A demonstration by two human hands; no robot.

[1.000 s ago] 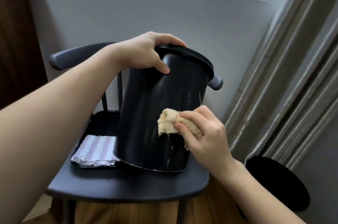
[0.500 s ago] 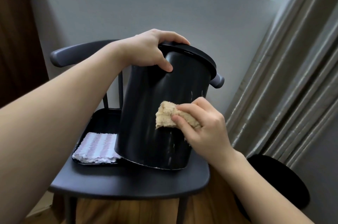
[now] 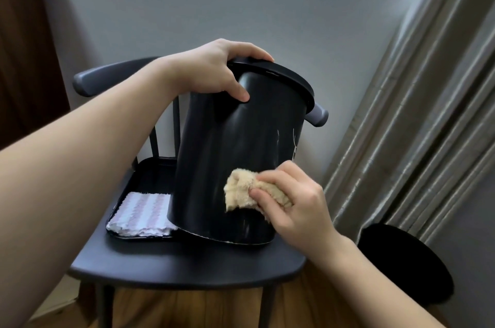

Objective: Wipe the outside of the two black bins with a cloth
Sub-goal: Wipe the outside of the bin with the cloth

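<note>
A tall black bin stands tilted on a dark chair seat, leaning away from me to the right. My left hand grips its rim, fingers over the top and thumb on the outer wall. My right hand holds a crumpled beige cloth pressed against the bin's lower front wall. A second black bin sits on the floor at the lower right, partly behind my right forearm.
A black tray lies on the seat behind the bin with a folded striped white-and-pink cloth in it. The chair's curved backrest is behind. Grey curtains hang at the right; a wall stands behind.
My right hand with the beige cloth rose slightly on the bin wall, then came back down toward its lower part. My left hand kept its grip on the rim.
</note>
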